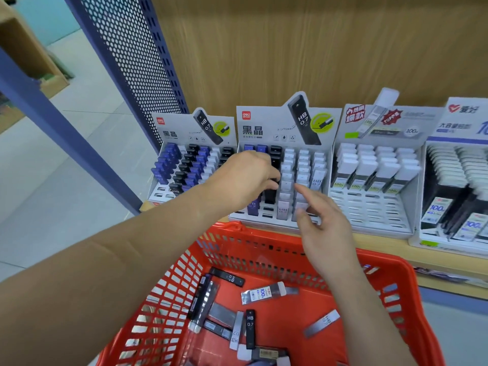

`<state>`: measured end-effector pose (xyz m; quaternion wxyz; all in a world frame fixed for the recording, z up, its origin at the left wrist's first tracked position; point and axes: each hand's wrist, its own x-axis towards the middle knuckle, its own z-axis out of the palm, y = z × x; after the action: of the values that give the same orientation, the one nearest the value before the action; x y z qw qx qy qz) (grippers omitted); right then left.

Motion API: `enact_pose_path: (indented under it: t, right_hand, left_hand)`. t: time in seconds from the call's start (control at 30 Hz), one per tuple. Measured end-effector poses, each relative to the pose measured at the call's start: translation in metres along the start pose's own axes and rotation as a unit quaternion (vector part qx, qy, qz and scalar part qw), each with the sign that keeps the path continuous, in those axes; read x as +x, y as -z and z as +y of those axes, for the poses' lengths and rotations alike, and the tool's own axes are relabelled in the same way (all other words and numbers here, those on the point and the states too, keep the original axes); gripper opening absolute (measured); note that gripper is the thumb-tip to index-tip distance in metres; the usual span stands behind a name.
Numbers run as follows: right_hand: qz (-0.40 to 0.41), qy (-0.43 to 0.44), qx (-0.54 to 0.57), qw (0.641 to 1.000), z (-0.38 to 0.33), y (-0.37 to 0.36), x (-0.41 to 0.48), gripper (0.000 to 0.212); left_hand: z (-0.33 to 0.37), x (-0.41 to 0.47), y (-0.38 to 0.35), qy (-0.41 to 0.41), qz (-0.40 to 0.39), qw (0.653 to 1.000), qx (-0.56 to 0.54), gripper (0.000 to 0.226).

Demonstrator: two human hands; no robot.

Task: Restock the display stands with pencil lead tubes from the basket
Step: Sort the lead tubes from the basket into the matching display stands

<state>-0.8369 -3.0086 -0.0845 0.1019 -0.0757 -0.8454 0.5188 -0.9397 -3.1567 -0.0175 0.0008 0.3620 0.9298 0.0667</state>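
My left hand [245,178] is up at the second stand [264,122] on the shelf, fingers curled round a black tube [270,195] in its row. Right hand [324,228] hovers just beside it by the white tubes [286,180], fingers loose, holding nothing. Loose tubes [264,293] lie in the red basket [396,262] below.

Our left hand [245,178], curled on a black tube [269,195], blocks the dark columns of the middle stand [264,216]; our right hand [322,225] hangs before its grey rows. Between our forearms we have open passage down into the red basket [406,286]. The third stand [369,212] offers us bare front slots, open from above. A perforated panel [137,75] walls the left, a wooden back [290,48] the rear.
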Motion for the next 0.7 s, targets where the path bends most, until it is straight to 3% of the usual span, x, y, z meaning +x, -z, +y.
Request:
enact_pose_path:
  t: [0.13, 0.3, 0.5, 0.63, 0.7]
  right_hand:
    - [-0.01, -0.004, 0.01, 1.0, 0.001, 0.002, -0.002, 0.043]
    - [-0.017, -0.008, 0.019, 1.0, 0.001, 0.006, -0.004, 0.042]
    - [-0.011, -0.03, 0.071, 0.997, -0.002, 0.016, -0.001, 0.045]
    - [0.004, -0.053, 0.133, 0.99, -0.004, 0.038, 0.0, 0.034]
    - [-0.075, -0.069, 0.141, 0.985, -0.003, 0.05, 0.0, 0.024]
  left_hand:
    - [-0.001, 0.0, 0.0, -0.012, -0.024, 0.997, 0.07, 0.016]
    - [0.001, -0.002, 0.002, 0.051, 0.007, 0.999, -0.001, 0.021]
    - [0.002, 0.009, -0.011, 0.061, 0.016, 0.998, 0.031, 0.015]
    - [0.01, 0.003, -0.002, 0.099, 0.078, 0.992, -0.023, 0.018]
    - [0.015, -0.016, 0.0, 0.126, 0.16, 0.977, -0.068, 0.018]
